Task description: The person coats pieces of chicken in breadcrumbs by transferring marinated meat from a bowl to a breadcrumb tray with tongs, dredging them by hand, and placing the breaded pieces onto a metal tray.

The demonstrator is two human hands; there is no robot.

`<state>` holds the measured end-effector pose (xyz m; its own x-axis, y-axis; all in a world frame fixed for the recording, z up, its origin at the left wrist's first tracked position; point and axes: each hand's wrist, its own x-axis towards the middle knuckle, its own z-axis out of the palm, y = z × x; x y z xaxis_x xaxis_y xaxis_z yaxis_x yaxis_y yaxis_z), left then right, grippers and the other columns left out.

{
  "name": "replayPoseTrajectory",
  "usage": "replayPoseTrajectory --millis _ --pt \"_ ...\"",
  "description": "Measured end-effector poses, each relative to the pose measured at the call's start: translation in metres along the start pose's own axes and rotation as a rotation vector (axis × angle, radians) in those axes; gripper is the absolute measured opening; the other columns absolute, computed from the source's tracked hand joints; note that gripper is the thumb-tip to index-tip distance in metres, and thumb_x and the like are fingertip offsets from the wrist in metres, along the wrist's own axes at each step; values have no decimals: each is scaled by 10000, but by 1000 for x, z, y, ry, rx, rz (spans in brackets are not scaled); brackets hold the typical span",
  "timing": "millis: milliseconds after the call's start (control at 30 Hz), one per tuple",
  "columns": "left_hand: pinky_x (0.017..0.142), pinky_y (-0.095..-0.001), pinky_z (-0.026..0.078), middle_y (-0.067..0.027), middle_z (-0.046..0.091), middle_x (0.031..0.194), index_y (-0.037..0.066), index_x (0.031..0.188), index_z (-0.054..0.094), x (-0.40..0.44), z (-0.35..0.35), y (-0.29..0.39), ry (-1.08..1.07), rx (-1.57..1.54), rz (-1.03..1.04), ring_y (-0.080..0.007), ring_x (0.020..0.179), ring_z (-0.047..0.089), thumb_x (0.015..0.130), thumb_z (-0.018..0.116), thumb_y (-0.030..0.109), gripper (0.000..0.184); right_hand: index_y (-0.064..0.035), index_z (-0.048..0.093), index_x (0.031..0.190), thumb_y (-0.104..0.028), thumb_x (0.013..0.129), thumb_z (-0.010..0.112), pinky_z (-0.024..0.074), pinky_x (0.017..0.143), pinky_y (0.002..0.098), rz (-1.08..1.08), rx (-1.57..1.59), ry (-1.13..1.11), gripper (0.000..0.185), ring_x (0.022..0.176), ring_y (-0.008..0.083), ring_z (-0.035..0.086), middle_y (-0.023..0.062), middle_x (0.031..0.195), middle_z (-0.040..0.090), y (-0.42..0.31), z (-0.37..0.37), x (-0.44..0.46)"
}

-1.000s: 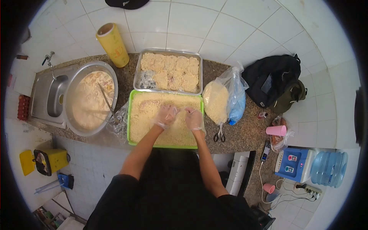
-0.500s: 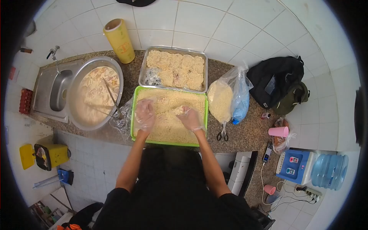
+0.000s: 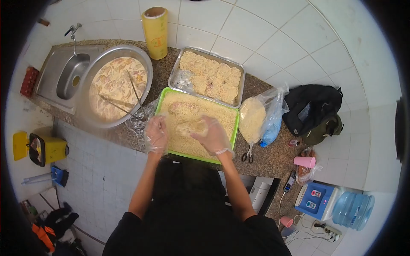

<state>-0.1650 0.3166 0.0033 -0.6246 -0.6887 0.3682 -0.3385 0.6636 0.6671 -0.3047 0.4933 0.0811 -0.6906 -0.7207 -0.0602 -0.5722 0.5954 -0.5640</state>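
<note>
1. Head view: a speckled counter (image 3: 273,158) carries the work.
2. A metal basin (image 3: 87,96) of pale, wet pieces sits beside the sink (image 3: 51,82), tongs (image 3: 136,90) propped inside.
3. A green tray (image 3: 192,157) holds crumbs (image 3: 188,143).
4. A metal tray (image 3: 183,80) of coated rounds lies behind it.
5. The gloved left hand (image 3: 156,134), half-curled at the green tray's edge, may or may not grip something; the gloved right hand (image 3: 215,134) pinches a blurred, crumb-coated piece.
6. That crumb-coated piece (image 3: 191,128) is mid-tray, at the crumbs.
</note>
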Motion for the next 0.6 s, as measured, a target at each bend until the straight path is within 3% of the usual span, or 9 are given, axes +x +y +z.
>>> replayPoseTrajectory --millis 67,100,167,200,267,300,400,467,600 --pt "810 -437 557 -164 676 1048 57 1073 655 -9 10 -4 1 -13 109 -343 947 676 933 615 45 146 12 564 1351 -421 769 835 480 1046 430 277 -269 -57 775 1187 397 614 310 1162 664 23 22 -9" --pt "826 -435 559 -163 676 1050 48 1076 656 -15 17 -7 -2 -19 166 -340 957 676 945 599 59 143 18 533 1381 -423 758 842 480 1044 433 285 -315 -77 823 1194 398 613 321 1168 659 46 45 -14" --pt "859 -445 555 -170 686 1094 26 1136 640 -30 30 -4 -340 176 312 -350 1005 676 975 537 101 206 31 472 1439 -426 735 856 479 1041 438 310 -400 -109 923 1209 401 610 344 1181 649 95 93 -20" --pt "876 -451 553 -173 691 1116 14 1167 631 -38 37 -4 -513 273 388 -355 1029 676 990 506 122 242 39 487 1424 -415 741 853 485 1030 443 370 -284 -148 898 1195 404 621 335 1169 658 108 99 -18" --pt "878 -462 549 -194 697 1150 -2 1253 585 -61 66 -18 -422 263 595 -356 1051 681 993 470 155 325 55 516 1393 -394 752 845 497 1008 452 489 -50 -219 848 1166 409 641 318 1144 674 129 94 -11" --pt "879 -468 547 -205 700 1167 -11 1297 563 -65 75 -21 -371 257 700 -357 1063 683 994 452 171 370 54 544 1350 -374 768 832 507 985 460 437 -4 -175 778 1136 420 651 313 1118 683 132 90 -12" --pt "882 -478 541 -236 708 1149 -8 1332 554 -27 45 33 -1068 334 223 -370 1050 695 978 458 183 414 47 615 1243 -340 819 788 533 927 477 253 142 -61 599 1066 445 676 301 1066 704 132 81 -11" --pt "881 -483 538 -242 715 1103 -7 1270 601 -30 48 36 -1001 291 220 -385 1008 701 962 483 181 380 35 645 1197 -352 858 751 543 904 483 88 244 -11 525 1045 451 685 296 1065 712 106 58 0" --pt "872 -495 532 -245 719 1040 -11 1172 649 -22 60 22 -1109 326 339 -415 957 699 942 533 197 331 51 645 1198 -460 897 691 537 928 478 409 -122 -176 594 1084 428 686 311 1103 704 57 25 26"
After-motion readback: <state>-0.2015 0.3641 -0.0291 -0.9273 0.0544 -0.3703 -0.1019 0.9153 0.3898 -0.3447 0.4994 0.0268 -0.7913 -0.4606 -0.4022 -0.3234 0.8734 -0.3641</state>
